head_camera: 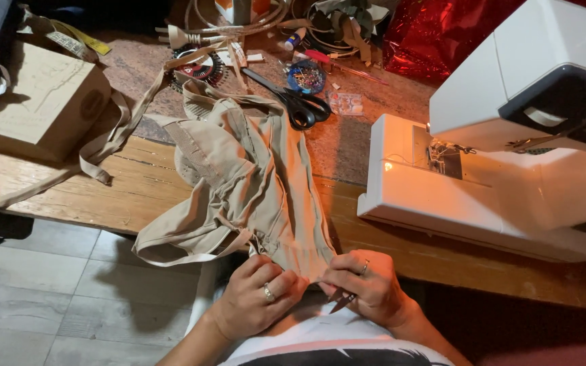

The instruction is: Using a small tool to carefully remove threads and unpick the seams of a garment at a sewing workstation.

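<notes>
A beige garment with straps lies over the front edge of the wooden table and hangs toward me. My left hand pinches the garment's lower edge between thumb and fingers; it wears a ring. Beside it, my right hand grips the same edge and also holds a small dark pointed tool, likely snips or a seam ripper, its tip pointing down-left. The two hands nearly touch at the fabric hem.
A white sewing machine stands at the right. Black-handled scissors, a pin dish, a round black-and-red case and cords lie at the back. A cardboard box sits left; red foil behind.
</notes>
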